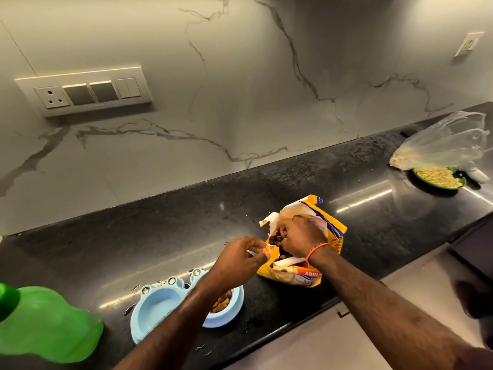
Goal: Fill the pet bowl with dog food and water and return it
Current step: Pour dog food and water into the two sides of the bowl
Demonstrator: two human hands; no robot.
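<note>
Nearest the counter edge: light-blue double pet bowl [160, 308], parked right beside the kibble bag [304, 252], probably so each handful had only a short hop. Right-hand compartment already held some brown kibble [222, 303], partly hidden under the left forearm; left compartment looked dry and bare, so no water yet by the look of it. Green bottle [45, 324], blurry, stood at the far left on the black granite countertop [160, 236], handy for the water bit maybe, can't say for sure.

Just past the bowl: left hand [240, 260] pinched on the torn yellow flap of the bag, pulled the mouth wide and kept the bag from tipping. Right hand [298, 239] reached down inside the opening, fingers curled around a clump of kibble, orange thread [316, 249] at the wrist. Scooped by hand rather than poured, presumably because a ragged tear would have dumped food all over.

Further back to the right: green plate [440, 180] of pale grains with a clear plastic bag [448, 145] beside it, well apart from all this. Behind everything, marble backsplash with a switch panel [85, 92].
</note>
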